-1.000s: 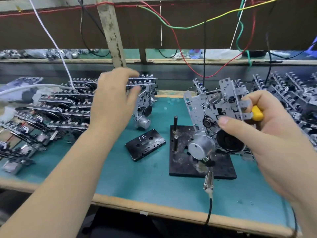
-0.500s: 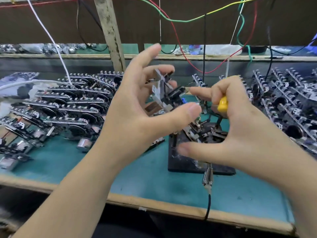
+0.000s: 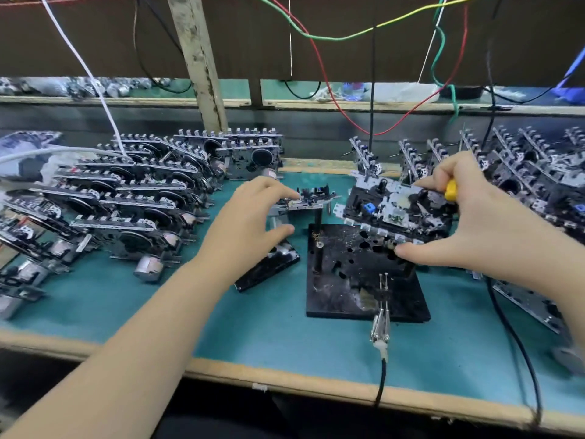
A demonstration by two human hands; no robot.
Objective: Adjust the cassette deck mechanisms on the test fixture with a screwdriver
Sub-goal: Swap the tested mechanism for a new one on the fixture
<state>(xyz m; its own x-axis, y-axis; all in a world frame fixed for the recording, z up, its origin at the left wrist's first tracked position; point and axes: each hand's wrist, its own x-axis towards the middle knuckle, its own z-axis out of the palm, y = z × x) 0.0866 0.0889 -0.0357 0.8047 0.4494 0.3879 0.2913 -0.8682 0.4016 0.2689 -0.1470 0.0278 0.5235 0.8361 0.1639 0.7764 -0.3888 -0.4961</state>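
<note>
The black test fixture plate lies on the teal bench with an upright post at its left side. My right hand grips a cassette deck mechanism, thumb on its near edge and fingers on its far edge, and holds it flat just above the plate's right half. A yellow-handled screwdriver is tucked in the same hand's fingers. My left hand pinches a second mechanism by its left end, level with the top of the post.
Rows of mechanisms are stacked at the left and at the right. A black cassette tape lies under my left hand. A metal clip probe on a black cable sits at the plate's front edge. Wires hang overhead.
My left hand took a mechanism from the left stack and brought it down beside the fixture. My right hand turned its mechanism from upright to flat and lowered it over the plate.
</note>
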